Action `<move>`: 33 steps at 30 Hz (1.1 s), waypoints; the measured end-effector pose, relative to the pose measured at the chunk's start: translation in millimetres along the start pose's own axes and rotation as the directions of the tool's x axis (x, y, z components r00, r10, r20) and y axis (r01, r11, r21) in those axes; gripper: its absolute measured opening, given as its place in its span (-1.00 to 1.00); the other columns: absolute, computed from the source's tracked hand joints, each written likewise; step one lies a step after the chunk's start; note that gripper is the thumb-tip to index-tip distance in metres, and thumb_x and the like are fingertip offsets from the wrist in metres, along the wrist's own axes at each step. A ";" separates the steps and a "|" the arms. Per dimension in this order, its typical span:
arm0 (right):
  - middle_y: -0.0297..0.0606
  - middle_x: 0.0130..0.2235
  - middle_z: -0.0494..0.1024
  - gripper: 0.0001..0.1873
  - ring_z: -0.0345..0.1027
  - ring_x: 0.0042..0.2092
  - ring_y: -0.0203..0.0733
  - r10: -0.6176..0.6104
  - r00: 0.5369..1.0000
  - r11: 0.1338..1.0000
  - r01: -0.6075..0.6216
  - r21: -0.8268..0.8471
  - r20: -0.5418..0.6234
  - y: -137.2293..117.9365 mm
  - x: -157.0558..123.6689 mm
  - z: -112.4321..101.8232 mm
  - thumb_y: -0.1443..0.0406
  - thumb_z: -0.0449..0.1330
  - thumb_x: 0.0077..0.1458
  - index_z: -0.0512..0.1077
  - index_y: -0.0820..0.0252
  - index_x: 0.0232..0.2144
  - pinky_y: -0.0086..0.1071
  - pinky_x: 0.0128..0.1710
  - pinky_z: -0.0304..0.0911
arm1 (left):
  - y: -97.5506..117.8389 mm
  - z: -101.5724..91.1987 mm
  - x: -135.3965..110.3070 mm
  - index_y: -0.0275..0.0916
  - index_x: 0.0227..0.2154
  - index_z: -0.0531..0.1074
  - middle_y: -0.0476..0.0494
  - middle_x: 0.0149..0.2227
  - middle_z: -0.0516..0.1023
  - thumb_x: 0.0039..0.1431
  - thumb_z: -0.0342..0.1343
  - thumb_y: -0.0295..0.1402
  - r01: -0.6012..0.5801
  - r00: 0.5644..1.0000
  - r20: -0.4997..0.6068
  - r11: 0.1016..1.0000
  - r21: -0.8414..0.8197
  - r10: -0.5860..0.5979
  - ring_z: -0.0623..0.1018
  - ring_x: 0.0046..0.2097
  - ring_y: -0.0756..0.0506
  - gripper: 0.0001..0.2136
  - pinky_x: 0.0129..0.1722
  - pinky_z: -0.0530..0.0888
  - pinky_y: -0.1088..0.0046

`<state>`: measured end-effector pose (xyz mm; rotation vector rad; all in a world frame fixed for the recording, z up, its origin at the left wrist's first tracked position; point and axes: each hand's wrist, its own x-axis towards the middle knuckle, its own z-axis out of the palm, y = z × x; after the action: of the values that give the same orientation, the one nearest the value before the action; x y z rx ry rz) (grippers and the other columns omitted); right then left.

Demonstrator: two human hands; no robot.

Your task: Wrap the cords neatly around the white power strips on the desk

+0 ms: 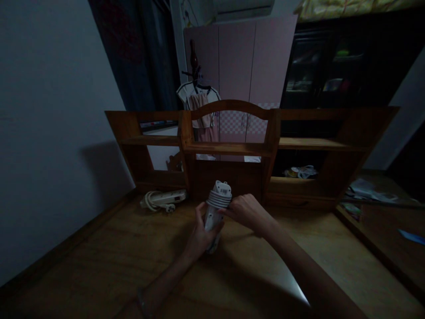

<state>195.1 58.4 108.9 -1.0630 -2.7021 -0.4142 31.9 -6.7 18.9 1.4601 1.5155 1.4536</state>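
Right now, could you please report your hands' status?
Left hand gripping long white plastic power strip. Right hand at its wrapped grey cord. Second white power strip at left, apart from both hands.

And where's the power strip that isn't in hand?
In the head view, the other power strip lies left of centre on the wooden surface, in front of the shelf unit, beyond and left of the left hand.

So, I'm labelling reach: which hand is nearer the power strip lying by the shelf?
Left: the left hand is right of that power strip, nearer the camera; the right hand is farther right.
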 end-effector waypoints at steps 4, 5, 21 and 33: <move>-0.10 -0.46 0.56 -0.20 0.47 -0.41 -0.11 0.003 1.000 1.000 -0.003 -0.007 -0.030 0.2 0.2 2.1 -0.14 -0.30 0.21 0.49 0.26 -0.54 -0.39 -0.50 -0.02 | 2.1 -0.3 0.5 -0.12 0.17 -0.06 -0.15 -0.20 0.54 0.03 0.16 -0.13 0.020 1.000 0.007 1.000 0.000 -0.020 0.57 -0.26 -0.11 -0.29 -0.23 0.43 0.36; -0.11 -0.45 0.56 -0.20 0.47 -0.41 -0.12 -0.002 0.999 1.000 0.002 -0.004 -0.039 0.8 0.4 2.1 -0.14 -0.30 0.22 0.49 0.26 -0.54 -0.39 -0.50 -0.02 | 2.7 -0.2 0.8 -0.13 0.17 -0.06 -0.15 -0.20 0.55 0.02 0.17 -0.12 0.022 1.000 -0.008 1.000 0.004 -0.022 0.57 -0.26 -0.11 -0.28 -0.23 0.43 0.37; -0.11 -0.42 0.58 -0.26 0.48 -0.39 -0.16 0.020 0.995 1.000 -0.018 0.016 -0.099 -0.2 3.7 5.8 -0.07 -0.24 0.27 0.50 0.26 -0.53 -0.39 -0.49 -0.05 | 13.2 2.1 -1.0 -0.12 0.23 -0.12 -0.19 -0.18 0.54 -0.01 0.21 -0.20 -0.023 0.998 -0.058 0.995 -0.097 0.017 0.59 -0.28 -0.11 -0.19 -0.24 0.47 0.36; -0.10 -0.45 0.58 -0.26 0.48 -0.40 -0.13 0.051 0.995 0.999 -0.052 -0.009 -0.089 -1.9 2.0 0.8 -0.09 -0.22 0.24 0.53 0.23 -0.54 -0.39 -0.49 -0.03 | 3.3 6.5 0.1 -0.08 0.23 -0.04 -0.12 -0.25 0.53 -0.01 0.24 -0.21 0.004 0.999 -0.052 0.980 -0.201 -0.014 0.57 -0.37 -0.07 -0.22 -0.39 0.50 0.43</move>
<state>192.2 58.6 108.3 -1.0883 -2.5920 -0.4574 38.9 -5.2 20.5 1.3018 1.3595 1.6016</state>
